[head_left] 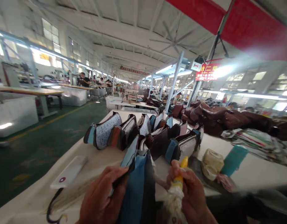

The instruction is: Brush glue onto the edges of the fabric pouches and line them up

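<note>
Gripping a blue-and-black bag piece [136, 186] upright at the table's [250, 174] near edge, the left hand [101, 199] clamps its side; the right hand [192, 196] closes around a yellow-tipped tool [180, 174]. Finished bags [124, 132] stand beyond.

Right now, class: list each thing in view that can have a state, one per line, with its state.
left hand: shut on blue bag
blue bag: held upright, top open
right hand: shut on yellow-tipped tool
yellow-tipped tool: tip up
bags on table: standing in rows
teal cylinder: upright
</note>
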Available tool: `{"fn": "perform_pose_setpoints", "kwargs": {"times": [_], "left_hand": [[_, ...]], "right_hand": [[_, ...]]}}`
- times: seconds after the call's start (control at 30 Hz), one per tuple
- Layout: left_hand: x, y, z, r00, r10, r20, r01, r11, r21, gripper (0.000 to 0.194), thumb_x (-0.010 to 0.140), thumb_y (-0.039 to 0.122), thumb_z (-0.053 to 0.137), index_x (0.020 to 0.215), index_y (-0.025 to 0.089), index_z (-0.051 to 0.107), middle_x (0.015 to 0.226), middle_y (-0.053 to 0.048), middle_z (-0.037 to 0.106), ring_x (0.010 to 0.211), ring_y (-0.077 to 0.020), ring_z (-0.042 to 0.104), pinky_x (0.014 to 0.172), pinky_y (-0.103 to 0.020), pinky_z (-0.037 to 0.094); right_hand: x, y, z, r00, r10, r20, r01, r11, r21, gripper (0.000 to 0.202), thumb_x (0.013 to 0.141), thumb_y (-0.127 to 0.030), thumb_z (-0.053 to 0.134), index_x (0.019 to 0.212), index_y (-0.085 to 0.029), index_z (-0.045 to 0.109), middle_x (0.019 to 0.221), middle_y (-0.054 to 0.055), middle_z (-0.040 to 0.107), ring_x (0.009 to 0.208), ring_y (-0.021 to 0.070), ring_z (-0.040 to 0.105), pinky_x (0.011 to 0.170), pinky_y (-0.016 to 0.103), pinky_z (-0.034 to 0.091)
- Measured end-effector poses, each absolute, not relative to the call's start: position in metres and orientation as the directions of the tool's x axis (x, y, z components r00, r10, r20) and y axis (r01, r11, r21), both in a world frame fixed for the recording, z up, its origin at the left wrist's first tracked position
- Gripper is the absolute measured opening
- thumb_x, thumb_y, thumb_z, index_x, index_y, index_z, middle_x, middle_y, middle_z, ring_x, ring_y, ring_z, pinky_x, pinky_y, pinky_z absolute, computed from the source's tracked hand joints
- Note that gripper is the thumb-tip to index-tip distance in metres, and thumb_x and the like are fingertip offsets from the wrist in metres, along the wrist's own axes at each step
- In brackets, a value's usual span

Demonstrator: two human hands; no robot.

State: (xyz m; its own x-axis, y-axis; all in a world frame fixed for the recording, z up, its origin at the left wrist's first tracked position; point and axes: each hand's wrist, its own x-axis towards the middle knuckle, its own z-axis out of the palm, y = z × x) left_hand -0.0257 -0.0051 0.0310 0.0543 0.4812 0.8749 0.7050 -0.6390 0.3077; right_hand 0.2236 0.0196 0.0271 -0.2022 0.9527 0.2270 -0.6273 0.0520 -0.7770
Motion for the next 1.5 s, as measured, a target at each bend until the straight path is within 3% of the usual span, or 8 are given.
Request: {"fn": "perform_pose_setpoints", "kwargs": {"times": [0.27, 0.47, 0.7, 0.87, 1.03, 1.17, 1.27, 1.5], "left_hand": [[-0.048, -0.011, 0.022, 0.07, 0.687, 0.723, 0.828, -0.445, 0.342, 0.028, 0.099, 0.033, 0.046, 0.118, 0.027, 0.064, 0.107, -0.005, 0.063, 0.089, -0.0176, 0.067, 0.074, -0.026, 0.054], [-0.054, -0.02, 0.043, -0.17, 0.886, 0.431, 0.777, -0.149, 0.612, 0.044, 0.09, 0.064, 0.049, 0.1, 0.024, 0.065, 0.103, -0.005, 0.065, 0.094, -0.0247, 0.064, 0.081, -0.037, 0.051], [-0.069, -0.007, 0.054, -0.21, 0.898, 0.386, 0.8, -0.068, 0.596, 0.03, 0.091, 0.048, 0.049, 0.087, 0.021, 0.061, 0.091, -0.005, 0.061, 0.086, -0.0243, 0.059, 0.081, -0.039, 0.044], [-0.078, -0.007, 0.049, -0.157, 0.906, 0.394, 0.73, -0.162, 0.664, 0.034, 0.094, 0.044, 0.04, 0.075, 0.021, 0.057, 0.083, -0.003, 0.055, 0.084, -0.0226, 0.056, 0.078, -0.036, 0.04], [-0.071, -0.009, 0.049, -0.156, 0.923, 0.351, 0.687, -0.153, 0.71, 0.034, 0.093, 0.044, 0.041, 0.072, 0.021, 0.056, 0.084, -0.004, 0.056, 0.084, -0.0224, 0.056, 0.078, -0.035, 0.039], [-0.067, -0.012, 0.052, -0.141, 0.93, 0.341, 0.654, -0.171, 0.737, 0.037, 0.094, 0.046, 0.04, 0.071, 0.021, 0.056, 0.082, -0.003, 0.055, 0.08, -0.0212, 0.055, 0.074, -0.034, 0.039], [-0.068, -0.014, 0.051, -0.144, 0.929, 0.341, 0.639, -0.175, 0.749, 0.036, 0.095, 0.045, 0.041, 0.071, 0.021, 0.056, 0.082, -0.003, 0.054, 0.081, -0.0206, 0.055, 0.075, -0.033, 0.039], [-0.073, -0.015, 0.047, -0.157, 0.932, 0.327, 0.638, -0.157, 0.754, 0.036, 0.095, 0.044, 0.042, 0.069, 0.021, 0.053, 0.079, -0.001, 0.053, 0.077, -0.0196, 0.054, 0.072, -0.033, 0.037]], "right_hand": [[0.149, 0.009, 0.032, -0.404, 0.864, 0.302, -0.826, -0.202, -0.527, 0.015, 0.082, -0.031, 0.062, 0.072, -0.022, 0.054, 0.046, -0.013, 0.04, 0.035, 0.004, 0.013, 0.093, 0.046, 0.055], [0.117, 0.011, 0.016, -0.518, 0.833, 0.195, -0.827, -0.429, -0.364, 0.015, 0.08, -0.023, 0.06, 0.065, -0.019, 0.06, 0.041, -0.011, 0.04, 0.034, 0.003, 0.011, 0.079, 0.028, 0.058], [0.098, 0.003, 0.001, -0.594, 0.794, 0.128, -0.773, -0.52, -0.363, 0.016, 0.078, -0.022, 0.061, 0.063, -0.018, 0.062, 0.038, -0.011, 0.04, 0.034, 0.0027, 0.012, 0.081, 0.032, 0.058], [0.123, 0.02, 0.036, -0.35, 0.933, 0.09, -0.815, -0.255, -0.521, 0.019, 0.077, -0.028, 0.074, 0.068, -0.019, 0.06, 0.037, -0.012, 0.038, 0.034, 0.0023, 0.012, 0.039, 0.014, 0.036], [0.118, 0.048, 0.07, -0.043, 0.97, 0.239, -0.698, 0.142, -0.702, 0.034, 0.073, -0.025, 0.08, 0.063, -0.018, 0.048, 0.045, -0.01, 0.041, 0.04, 0.0022, 0.028, 0.041, 0.012, 0.026], [0.096, 0.059, 0.071, -0.013, 0.89, 0.457, -0.296, 0.433, -0.851, 0.026, 0.079, -0.032, 0.074, 0.067, -0.017, 0.057, 0.05, -0.007, 0.046, 0.045, 0.0052, 0.038, 0.045, 0.017, 0.031], [0.093, 0.06, 0.075, 0.028, 0.775, 0.631, 0.046, 0.629, -0.776, 0.021, 0.082, -0.031, 0.07, 0.069, -0.017, 0.06, 0.052, -0.005, 0.052, 0.047, 0.0074, 0.044, 0.045, 0.019, 0.034], [0.097, 0.054, 0.073, -0.108, 0.594, 0.797, 0.132, 0.803, -0.581, 0.013, 0.087, -0.023, 0.065, 0.075, -0.02, 0.06, 0.063, -0.002, 0.06, 0.061, 0.0132, 0.061, 0.056, 0.023, 0.048]]}}
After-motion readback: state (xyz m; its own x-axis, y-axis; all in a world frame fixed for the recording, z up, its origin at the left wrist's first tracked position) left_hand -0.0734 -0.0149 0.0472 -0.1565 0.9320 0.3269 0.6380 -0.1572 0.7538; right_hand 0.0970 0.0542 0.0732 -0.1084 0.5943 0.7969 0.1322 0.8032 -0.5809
